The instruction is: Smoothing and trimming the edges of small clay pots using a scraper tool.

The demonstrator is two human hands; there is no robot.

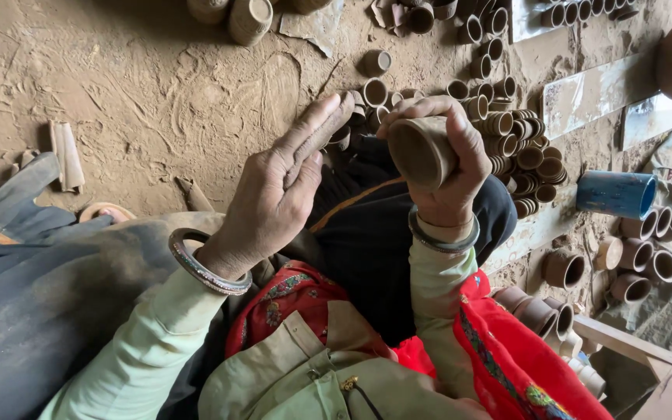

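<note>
The right hand (449,167) was clamped around a small clay cup (421,152), held above the lap; the left hand (278,194) hovered flat beside it, fingers apart and empty. Squeezing too hard could probably dent or crack the cup.

heaped clay cups (519,144), blue cylinder (616,194), wooden planks (596,92), dirt floor (141,85)

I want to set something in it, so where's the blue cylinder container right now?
In the head view, the blue cylinder container lies on its side at the right, on the ground beyond the right hand, between the stacked clay cups and loose cups.
</note>
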